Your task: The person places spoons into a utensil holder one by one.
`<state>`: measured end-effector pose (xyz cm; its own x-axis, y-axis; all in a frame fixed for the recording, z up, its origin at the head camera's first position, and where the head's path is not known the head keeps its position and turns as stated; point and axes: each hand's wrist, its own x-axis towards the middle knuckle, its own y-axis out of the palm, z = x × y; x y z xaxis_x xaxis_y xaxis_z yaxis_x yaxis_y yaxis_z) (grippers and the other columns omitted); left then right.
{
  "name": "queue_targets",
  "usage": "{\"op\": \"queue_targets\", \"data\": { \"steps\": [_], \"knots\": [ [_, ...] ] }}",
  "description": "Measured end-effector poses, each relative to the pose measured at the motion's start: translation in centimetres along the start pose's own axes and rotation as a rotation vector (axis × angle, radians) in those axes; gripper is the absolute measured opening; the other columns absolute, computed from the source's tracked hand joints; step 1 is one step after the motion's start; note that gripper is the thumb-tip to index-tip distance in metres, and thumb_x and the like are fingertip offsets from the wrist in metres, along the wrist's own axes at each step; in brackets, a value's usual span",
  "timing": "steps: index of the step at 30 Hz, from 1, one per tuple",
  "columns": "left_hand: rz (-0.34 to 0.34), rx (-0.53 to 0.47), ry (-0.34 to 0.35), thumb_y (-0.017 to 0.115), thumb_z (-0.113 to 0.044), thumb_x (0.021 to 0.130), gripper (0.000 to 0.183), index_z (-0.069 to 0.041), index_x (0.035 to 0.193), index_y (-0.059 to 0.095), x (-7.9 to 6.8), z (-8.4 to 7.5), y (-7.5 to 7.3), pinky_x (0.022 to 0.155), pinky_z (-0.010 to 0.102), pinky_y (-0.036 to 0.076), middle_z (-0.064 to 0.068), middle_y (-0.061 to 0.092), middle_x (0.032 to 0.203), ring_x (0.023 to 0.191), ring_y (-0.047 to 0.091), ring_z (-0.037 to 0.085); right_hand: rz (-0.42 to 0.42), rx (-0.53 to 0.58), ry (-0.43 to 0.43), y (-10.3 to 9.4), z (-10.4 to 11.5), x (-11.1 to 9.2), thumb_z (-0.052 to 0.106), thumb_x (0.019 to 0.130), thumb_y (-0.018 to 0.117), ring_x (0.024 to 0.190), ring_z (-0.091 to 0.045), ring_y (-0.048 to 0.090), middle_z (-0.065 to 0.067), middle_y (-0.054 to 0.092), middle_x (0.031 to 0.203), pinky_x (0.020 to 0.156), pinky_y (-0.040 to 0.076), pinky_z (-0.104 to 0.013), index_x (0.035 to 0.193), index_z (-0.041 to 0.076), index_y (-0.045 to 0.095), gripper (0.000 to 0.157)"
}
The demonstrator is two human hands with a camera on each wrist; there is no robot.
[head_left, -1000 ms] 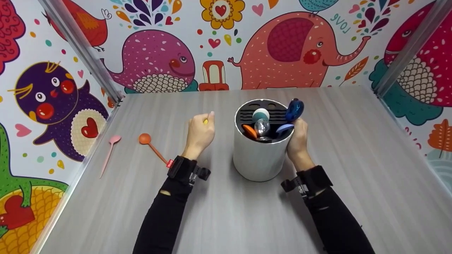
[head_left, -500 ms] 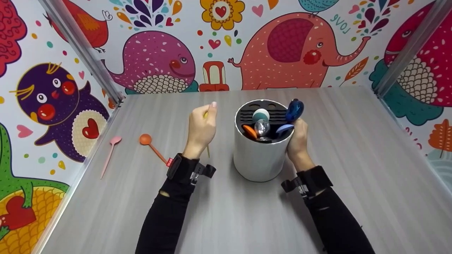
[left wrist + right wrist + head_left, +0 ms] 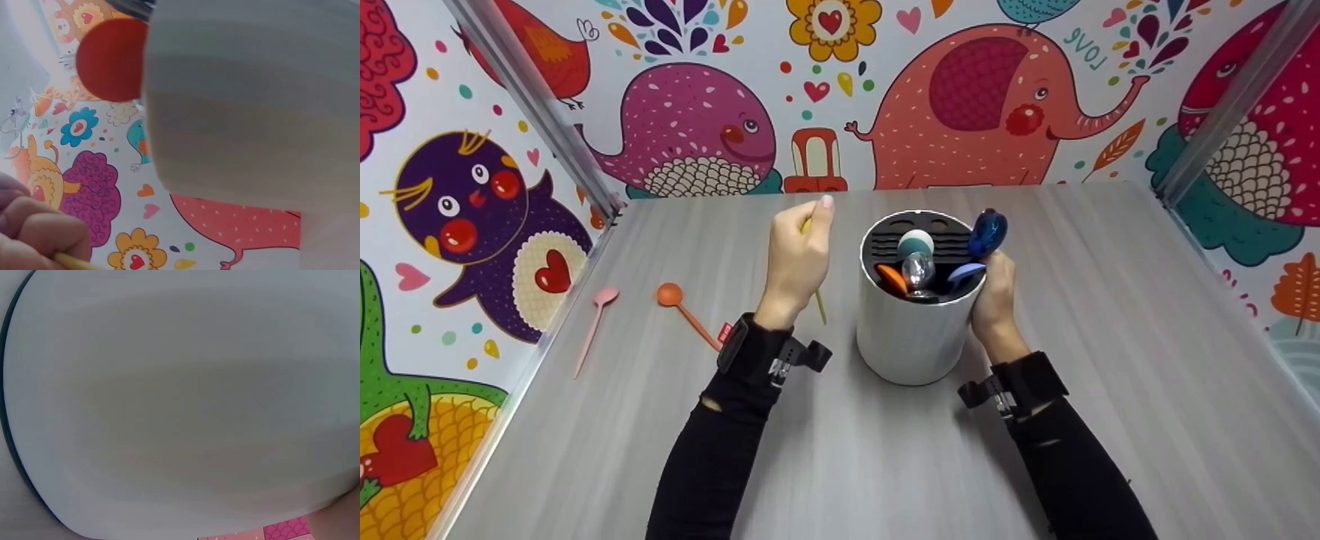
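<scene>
My left hand (image 3: pixel 799 251), raised left of the white cylindrical utensil holder (image 3: pixel 911 345), grips a thin yellow stick-like utensil (image 3: pixel 820 307). Its lower end points down below the fist; a bit shows by the thumb, and the rest is hidden. In the left wrist view, curled fingers (image 3: pixel 50 228) wrap it. My right hand (image 3: pixel 996 300) holds the holder's right side, its fingers partly hidden behind it. The holder stands upright with a black slotted insert. In it are an orange utensil (image 3: pixel 892 279), a shiny silver one (image 3: pixel 918 270), a teal-and-white one (image 3: pixel 916 244) and a periwinkle one (image 3: pixel 966 273).
A glossy blue rounded utensil end (image 3: pixel 988 231) sticks out at the holder's right rim. On the grey table (image 3: pixel 1125 420) at left lie a pink spoon (image 3: pixel 598 319) and an orange spoon (image 3: pixel 686 313), whose handle end is beside the left wrist strap. Patterned panels enclose the back and sides.
My left hand has risen and moved slightly right, towards the holder, with the yellow utensil; more of its lower end shows. The right hand and holder have stayed put.
</scene>
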<state>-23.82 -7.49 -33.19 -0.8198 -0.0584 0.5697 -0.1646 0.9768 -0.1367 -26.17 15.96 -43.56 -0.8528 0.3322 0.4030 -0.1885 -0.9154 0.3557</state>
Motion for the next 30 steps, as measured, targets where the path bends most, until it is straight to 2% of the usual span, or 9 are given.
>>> {"op": "queue_targets", "data": {
  "steps": [11, 18, 21, 27, 30],
  "knots": [
    [0.003, -0.049, 0.074, 0.050, -0.012, 0.103, 0.048, -0.020, 0.060, 0.031, 1.3, -3.3, 0.9, 0.053, 0.025, 0.019, -0.005, 0.027, 0.058, 0.052, 0.026, 0.011, 0.001, -0.020, -0.022, -0.1, 0.0, 0.0, 0.012, 0.098, 0.037, 0.078, -0.013, 0.061, -0.002, 0.069, 0.081, 0.076, 0.048, -0.028, 0.082, 0.007, 0.073, 0.039],
    [-0.003, -0.122, 0.124, 0.049, -0.012, 0.104, 0.047, -0.019, 0.060, 0.034, 2.1, -5.0, 1.1, 0.052, 0.026, 0.020, -0.004, 0.030, 0.056, 0.051, 0.029, 0.013, 0.000, -0.033, -0.036, 0.1, 0.1, 0.1, 0.012, 0.098, 0.037, 0.077, -0.012, 0.061, -0.002, 0.069, 0.081, 0.076, 0.048, -0.027, 0.080, 0.009, 0.072, 0.039],
    [-0.018, -0.191, 0.137, 0.048, -0.011, 0.104, 0.046, -0.018, 0.060, 0.036, 2.4, -5.7, 1.1, 0.049, 0.026, 0.021, -0.003, 0.032, 0.055, 0.048, 0.030, 0.014, 0.003, -0.025, -0.038, 0.1, 0.1, 0.2, 0.013, 0.098, 0.038, 0.077, -0.012, 0.061, -0.002, 0.069, 0.081, 0.075, 0.048, -0.028, 0.080, 0.009, 0.072, 0.039],
    [-0.019, -0.420, 0.125, 0.043, -0.008, 0.105, 0.046, -0.016, 0.061, 0.034, 2.7, -7.0, 1.6, 0.041, 0.024, 0.019, -0.005, 0.027, 0.048, 0.039, 0.024, 0.012, -0.013, -0.011, -0.022, 0.0, 0.1, 0.0, 0.012, 0.098, 0.038, 0.077, -0.012, 0.061, -0.001, 0.069, 0.080, 0.075, 0.048, -0.027, 0.080, 0.009, 0.072, 0.039],
    [-0.035, -0.469, 0.127, 0.042, -0.007, 0.106, 0.046, -0.015, 0.061, 0.033, 2.8, -7.4, 1.9, 0.040, 0.024, 0.019, -0.005, 0.027, 0.047, 0.037, 0.024, 0.011, -0.004, -0.006, -0.014, 0.1, 0.1, -0.1, 0.013, 0.098, 0.037, 0.077, -0.012, 0.061, -0.002, 0.069, 0.081, 0.075, 0.048, -0.027, 0.080, 0.008, 0.071, 0.038]
  ]
}}
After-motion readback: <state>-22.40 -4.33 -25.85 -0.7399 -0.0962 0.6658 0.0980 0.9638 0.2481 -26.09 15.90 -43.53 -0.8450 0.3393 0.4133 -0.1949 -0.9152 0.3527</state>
